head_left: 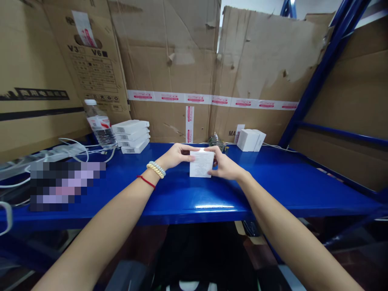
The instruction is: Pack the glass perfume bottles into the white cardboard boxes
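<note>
A small white box (200, 165) with fine print on its front face stands upright at the middle of the blue shelf (200, 194). My left hand (176, 156) grips its upper left side, with the thumb on the front face and the fingers along the top edge. On the other side, my right hand (222, 163) holds it, fingers at the top right corner and thumb near the lower right edge. A glass ornament (215, 140) sits partly hidden behind the box and my right hand.
Several flat white boxes (131, 136) are stacked at the back left beside a water bottle (101, 125). White cables (81, 150) and a blurred item (66, 186) lie left. More white boxes (250, 140) stand back right, before a cardboard wall (169, 72).
</note>
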The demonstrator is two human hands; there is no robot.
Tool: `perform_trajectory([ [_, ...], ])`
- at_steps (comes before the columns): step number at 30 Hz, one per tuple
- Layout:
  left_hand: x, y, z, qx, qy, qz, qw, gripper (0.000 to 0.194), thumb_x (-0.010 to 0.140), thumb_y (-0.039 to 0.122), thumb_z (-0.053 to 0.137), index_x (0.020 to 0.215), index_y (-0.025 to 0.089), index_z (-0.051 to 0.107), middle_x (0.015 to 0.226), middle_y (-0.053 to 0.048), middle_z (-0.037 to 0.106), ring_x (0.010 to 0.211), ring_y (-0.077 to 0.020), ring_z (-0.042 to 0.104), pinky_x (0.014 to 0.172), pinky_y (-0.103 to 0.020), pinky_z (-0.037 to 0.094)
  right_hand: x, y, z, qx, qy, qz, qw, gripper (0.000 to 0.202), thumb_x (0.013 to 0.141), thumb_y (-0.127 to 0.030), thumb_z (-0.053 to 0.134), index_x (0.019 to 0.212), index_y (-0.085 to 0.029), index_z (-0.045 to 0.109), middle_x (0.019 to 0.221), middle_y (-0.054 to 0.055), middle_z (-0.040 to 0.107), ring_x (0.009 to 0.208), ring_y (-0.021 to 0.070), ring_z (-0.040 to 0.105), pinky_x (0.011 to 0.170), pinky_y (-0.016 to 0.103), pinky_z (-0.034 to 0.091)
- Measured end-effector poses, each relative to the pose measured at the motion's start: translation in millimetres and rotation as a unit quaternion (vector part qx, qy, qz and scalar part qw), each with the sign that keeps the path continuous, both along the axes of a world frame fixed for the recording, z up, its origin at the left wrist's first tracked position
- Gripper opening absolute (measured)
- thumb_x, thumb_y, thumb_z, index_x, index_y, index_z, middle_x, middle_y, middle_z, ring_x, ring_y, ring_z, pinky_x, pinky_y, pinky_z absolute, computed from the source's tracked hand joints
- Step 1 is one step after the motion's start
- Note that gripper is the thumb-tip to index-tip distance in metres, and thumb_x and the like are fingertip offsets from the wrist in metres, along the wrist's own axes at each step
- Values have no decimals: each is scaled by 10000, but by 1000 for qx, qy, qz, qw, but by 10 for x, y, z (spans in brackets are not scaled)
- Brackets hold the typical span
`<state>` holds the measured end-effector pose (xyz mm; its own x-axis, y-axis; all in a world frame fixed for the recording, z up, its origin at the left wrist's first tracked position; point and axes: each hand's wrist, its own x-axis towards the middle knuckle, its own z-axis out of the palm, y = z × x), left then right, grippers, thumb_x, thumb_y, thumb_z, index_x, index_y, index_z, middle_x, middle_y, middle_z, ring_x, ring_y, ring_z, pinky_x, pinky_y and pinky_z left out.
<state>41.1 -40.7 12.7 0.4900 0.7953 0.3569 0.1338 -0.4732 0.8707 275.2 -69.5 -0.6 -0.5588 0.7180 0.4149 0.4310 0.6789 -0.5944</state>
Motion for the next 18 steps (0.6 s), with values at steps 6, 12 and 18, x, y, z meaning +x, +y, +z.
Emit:
perform_trajectory([
  [6, -45, 35, -51, -22, -16, 6, 1000, 857, 690, 336, 760, 1449, 208, 382, 1326, -142, 586, 1103, -243, 622, 958, -416, 484, -43, -212, 7, 24, -70, -56, 996, 829, 660, -196, 734, 1358, -216, 288, 972, 59, 633, 804, 199, 624, 740, 369, 512],
  [12, -43, 51, -134, 115, 180, 153, 965, 804, 765, 340, 659, 1471, 166, 315, 1265, -156, 582, 913, -201, 645, 880, -390, 513, 472, -463, -68, 16, -63, -223, 973, 831, 709, -238, 705, 1415, -231, 267, 1005, 106, 691, 826, 244, 686, 721, 363, 534],
  [18, -7, 33, -176, 167, 347, 108, 917, 652, 807, 344, 579, 1403, 124, 434, 1225, -156, 618, 947, -220, 640, 880, -361, 506, 993, -165, -64, 55, -182, -441, 877, 960, 652, -317, 788, 1442, -158, 267, 1028, 199, 695, 925, 366, 682, 754, 405, 508],
])
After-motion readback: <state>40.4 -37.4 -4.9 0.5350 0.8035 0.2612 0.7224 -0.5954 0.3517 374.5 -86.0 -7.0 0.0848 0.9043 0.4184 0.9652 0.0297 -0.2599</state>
